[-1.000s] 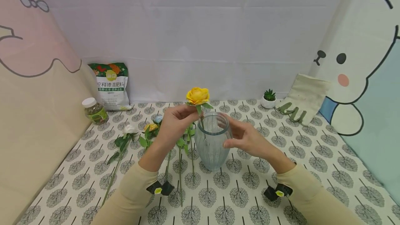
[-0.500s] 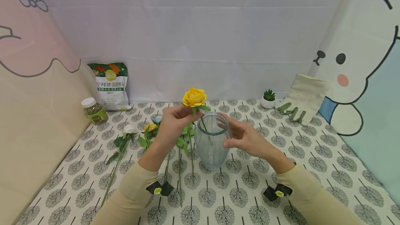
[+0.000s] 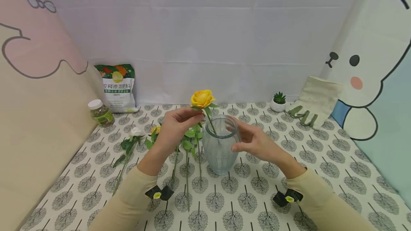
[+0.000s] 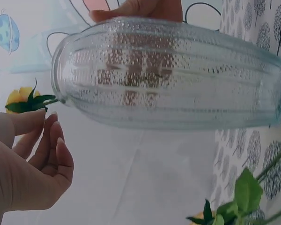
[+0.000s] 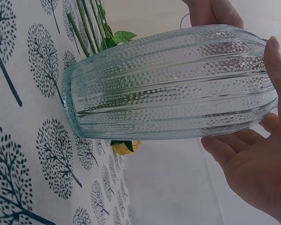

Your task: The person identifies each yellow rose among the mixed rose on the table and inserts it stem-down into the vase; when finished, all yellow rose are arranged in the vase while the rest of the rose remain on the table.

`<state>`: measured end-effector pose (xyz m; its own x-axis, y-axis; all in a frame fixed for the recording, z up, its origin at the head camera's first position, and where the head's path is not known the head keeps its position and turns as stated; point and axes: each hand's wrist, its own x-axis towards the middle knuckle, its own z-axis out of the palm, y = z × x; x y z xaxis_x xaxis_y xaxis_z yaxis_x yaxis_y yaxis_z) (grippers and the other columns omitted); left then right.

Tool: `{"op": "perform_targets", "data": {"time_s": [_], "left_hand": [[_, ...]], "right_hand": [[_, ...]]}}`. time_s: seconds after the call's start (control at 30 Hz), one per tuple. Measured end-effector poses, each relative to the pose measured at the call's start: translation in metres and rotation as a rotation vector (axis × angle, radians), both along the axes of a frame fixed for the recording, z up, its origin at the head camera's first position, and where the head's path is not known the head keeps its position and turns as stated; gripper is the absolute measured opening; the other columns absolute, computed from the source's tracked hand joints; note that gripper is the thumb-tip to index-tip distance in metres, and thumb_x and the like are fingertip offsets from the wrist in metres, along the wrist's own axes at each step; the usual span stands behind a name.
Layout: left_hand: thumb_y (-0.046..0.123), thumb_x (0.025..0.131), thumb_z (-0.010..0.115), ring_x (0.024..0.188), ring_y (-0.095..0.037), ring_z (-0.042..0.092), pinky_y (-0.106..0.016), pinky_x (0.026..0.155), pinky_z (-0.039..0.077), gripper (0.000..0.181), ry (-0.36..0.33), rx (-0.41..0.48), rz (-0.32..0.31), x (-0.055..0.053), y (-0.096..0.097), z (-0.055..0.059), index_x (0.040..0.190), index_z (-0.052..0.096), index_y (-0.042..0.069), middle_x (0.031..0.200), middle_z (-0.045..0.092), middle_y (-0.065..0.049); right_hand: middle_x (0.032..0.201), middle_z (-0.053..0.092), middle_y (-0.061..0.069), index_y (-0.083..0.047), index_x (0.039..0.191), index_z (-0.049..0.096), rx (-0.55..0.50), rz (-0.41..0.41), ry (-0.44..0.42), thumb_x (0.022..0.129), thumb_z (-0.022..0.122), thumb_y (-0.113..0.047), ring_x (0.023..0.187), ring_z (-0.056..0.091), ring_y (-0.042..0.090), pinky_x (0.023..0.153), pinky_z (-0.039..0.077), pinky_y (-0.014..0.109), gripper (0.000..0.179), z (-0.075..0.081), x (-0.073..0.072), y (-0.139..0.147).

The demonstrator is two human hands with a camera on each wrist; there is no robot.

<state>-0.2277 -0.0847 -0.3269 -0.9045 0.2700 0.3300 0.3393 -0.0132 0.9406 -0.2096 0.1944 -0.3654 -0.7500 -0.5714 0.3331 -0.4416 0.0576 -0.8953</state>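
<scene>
My left hand (image 3: 179, 126) pinches a yellow rose (image 3: 203, 98) just under its bloom, between thumb and fingers. The rose's stem slants down through the mouth of a clear ribbed glass vase (image 3: 221, 156), its lower end seen dimly through the bumpy glass. The vase stands upright on the patterned cloth. My right hand (image 3: 257, 141) grips the vase from the right near its upper part, thumb in front and fingers behind. In the right wrist view, the thumb (image 5: 275, 63) lies along the glass close to the rim.
Left of the vase lie more flowers, among them a white rose (image 3: 135, 132) and another yellow one (image 3: 155, 130), partly behind my left hand. Farther back stand a lidded jar (image 3: 101, 113) and a fertiliser bag (image 3: 118, 90). A potted succulent (image 3: 278, 102) and gloves (image 3: 316, 101) are at back right.
The yellow rose has shifted slightly left of the vase and its stem leans more across the rim. My left hand now covers the blue flower. My right hand keeps its place on the vase.
</scene>
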Motion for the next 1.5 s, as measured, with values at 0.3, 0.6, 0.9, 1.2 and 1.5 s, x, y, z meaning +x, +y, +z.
{"op": "perform_targets", "data": {"time_s": [0.3, 0.6, 0.9, 1.2, 1.5], "left_hand": [[0.025, 0.095, 0.072, 0.099, -0.019, 0.065, -0.029, 0.083, 0.056, 0.03, 0.006, -0.095, 0.202, -0.024, -0.052, -0.021, 0.118, 0.072, 0.005, 0.11, 0.072, -0.002], [0.029, 0.097, 0.069, 0.096, -0.022, 0.067, -0.031, 0.085, 0.058, 0.039, -0.066, -0.228, 0.266, -0.039, -0.106, -0.04, 0.125, 0.067, 0.0, 0.115, 0.069, -0.014], [0.026, 0.098, 0.068, 0.101, -0.025, 0.067, -0.037, 0.093, 0.056, 0.042, -0.262, -0.328, 0.319, -0.044, -0.139, -0.063, 0.128, 0.063, -0.004, 0.118, 0.066, -0.017], [0.013, 0.103, 0.056, 0.105, -0.034, 0.062, -0.047, 0.091, 0.056, 0.03, -0.272, -0.461, 0.465, -0.046, -0.146, -0.074, 0.126, 0.061, -0.005, 0.12, 0.059, -0.021], [0.004, 0.099, 0.058, 0.087, -0.026, 0.067, -0.043, 0.076, 0.058, 0.028, -0.345, -0.602, 0.34, -0.052, -0.143, -0.081, 0.125, 0.054, -0.006, 0.118, 0.063, -0.029]], "right_hand": [[0.153, 0.042, 0.019, -0.016, 0.159, 0.028, -0.006, 0.012, -0.014, 0.087, 0.078, -0.022, 0.132, 0.05, 0.035, 0.105, 0.046, 0.039, 0.088, -0.002, 0.001, 0.0], [0.154, 0.04, 0.018, -0.016, 0.159, 0.028, -0.002, 0.011, -0.007, 0.087, 0.078, -0.018, 0.135, 0.048, 0.035, 0.107, 0.045, 0.038, 0.088, 0.0, 0.0, 0.001], [0.156, 0.037, 0.017, -0.014, 0.159, 0.027, -0.002, 0.009, -0.01, 0.087, 0.078, -0.022, 0.137, 0.044, 0.036, 0.108, 0.043, 0.035, 0.089, 0.001, 0.001, 0.001], [0.152, 0.042, 0.021, -0.015, 0.159, 0.027, 0.001, 0.012, -0.011, 0.087, 0.078, -0.02, 0.132, 0.051, 0.035, 0.105, 0.047, 0.038, 0.089, 0.0, 0.0, -0.001], [0.153, 0.042, 0.019, -0.016, 0.159, 0.027, 0.01, -0.007, -0.006, 0.086, 0.079, -0.021, 0.133, 0.05, 0.035, 0.106, 0.046, 0.037, 0.089, 0.001, 0.002, 0.0]]}}
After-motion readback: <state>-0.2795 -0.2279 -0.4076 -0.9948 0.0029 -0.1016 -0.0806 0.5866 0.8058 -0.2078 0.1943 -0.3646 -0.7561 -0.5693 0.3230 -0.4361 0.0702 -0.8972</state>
